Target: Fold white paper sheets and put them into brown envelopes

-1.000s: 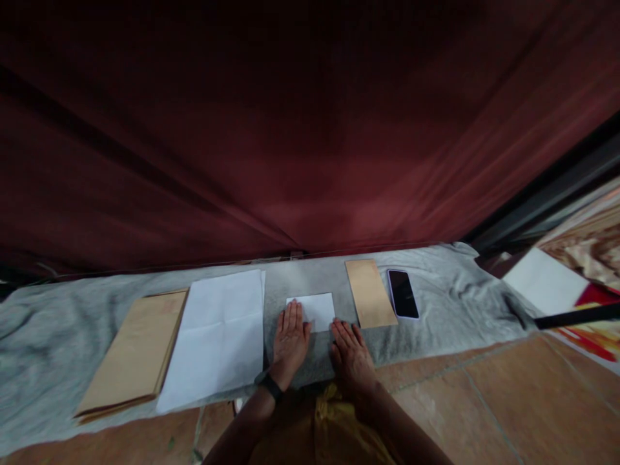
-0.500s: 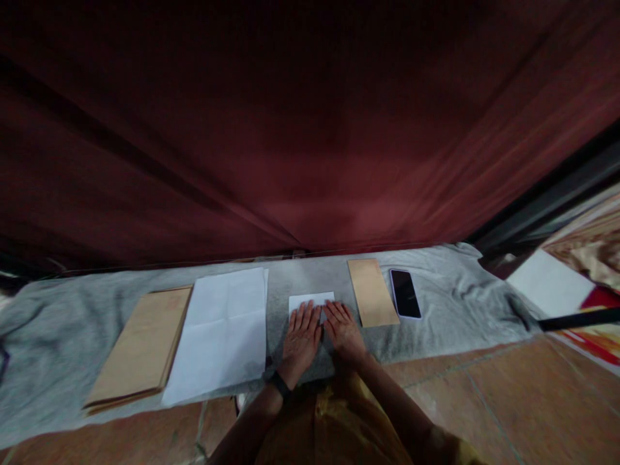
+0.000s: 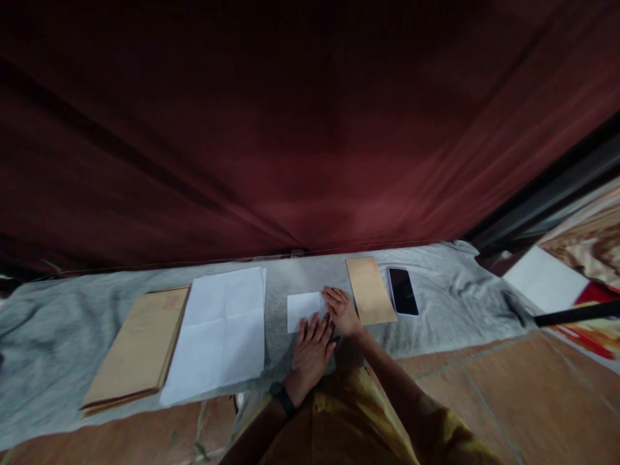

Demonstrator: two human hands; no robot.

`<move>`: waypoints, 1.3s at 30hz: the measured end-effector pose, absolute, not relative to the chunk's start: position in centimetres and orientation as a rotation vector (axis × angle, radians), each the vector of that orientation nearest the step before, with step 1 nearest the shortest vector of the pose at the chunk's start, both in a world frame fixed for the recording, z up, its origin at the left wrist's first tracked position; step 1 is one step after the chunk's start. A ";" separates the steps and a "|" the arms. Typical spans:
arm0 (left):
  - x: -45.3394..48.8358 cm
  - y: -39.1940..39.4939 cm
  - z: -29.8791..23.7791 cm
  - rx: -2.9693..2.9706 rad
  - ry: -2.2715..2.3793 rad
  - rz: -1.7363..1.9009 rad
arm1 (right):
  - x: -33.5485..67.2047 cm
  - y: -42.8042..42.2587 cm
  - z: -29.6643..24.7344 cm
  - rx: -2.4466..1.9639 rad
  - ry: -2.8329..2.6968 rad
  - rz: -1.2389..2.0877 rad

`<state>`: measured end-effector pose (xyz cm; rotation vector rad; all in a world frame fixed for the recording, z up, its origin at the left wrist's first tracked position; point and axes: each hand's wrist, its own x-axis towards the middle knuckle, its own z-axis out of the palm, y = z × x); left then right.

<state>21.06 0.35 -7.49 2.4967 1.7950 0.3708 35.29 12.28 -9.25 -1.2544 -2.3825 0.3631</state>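
Observation:
A small white folded paper (image 3: 303, 310) lies flat on the grey cloth in front of me. My left hand (image 3: 312, 349) rests flat with fingers spread, its fingertips on the paper's near edge. On the paper's right end lies my right hand (image 3: 342, 312), fingers stretched out and pointing up and left. Part of the paper is hidden under both hands. Just right of my right hand is a brown envelope (image 3: 372, 290). To the left lie large white sheets (image 3: 220, 329) with crease lines.
A stack of larger brown envelopes (image 3: 138, 345) lies at the far left. A phone (image 3: 403, 292) with a dark screen sits right of the single envelope. Grey cloth (image 3: 450, 310) covers the long surface. Behind it hangs a dark red curtain (image 3: 310, 161); tiled floor (image 3: 523, 381) shows in front.
My left hand has slid down and right toward the paper's near edge, uncovering its left part. My right hand has moved slightly up to the paper's right end.

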 end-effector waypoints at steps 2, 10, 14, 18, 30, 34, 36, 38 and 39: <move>21.7 0.5 -7.2 2.483 1.774 0.375 | 35.3 12.5 -9.4 -1.240 -2.364 0.375; 21.6 0.3 -6.7 2.516 1.756 0.390 | 35.5 12.6 -9.9 -1.213 -2.369 0.363; 20.6 -0.9 -6.9 2.530 1.810 0.358 | 35.5 12.5 -9.7 -1.207 -2.350 0.383; 19.2 -2.1 -7.2 2.555 1.847 0.317 | 35.5 12.6 -8.7 -1.245 -2.370 0.496; 17.8 -3.2 -8.0 2.497 1.811 0.381 | 33.5 15.8 -4.7 -1.563 -2.176 0.876; 17.6 -3.6 -7.4 2.168 1.827 0.627 | 34.3 15.9 -4.0 -1.580 -1.927 1.127; 17.5 -3.5 -6.8 1.851 1.843 0.823 | 35.0 15.3 -4.0 -1.566 -1.756 1.258; 17.6 -3.1 -6.3 1.467 1.801 0.990 | 35.6 14.1 -4.2 -1.534 -1.565 1.368; 17.6 -2.7 -6.1 1.254 1.757 1.058 | 35.9 13.5 -4.3 -1.511 -1.470 1.408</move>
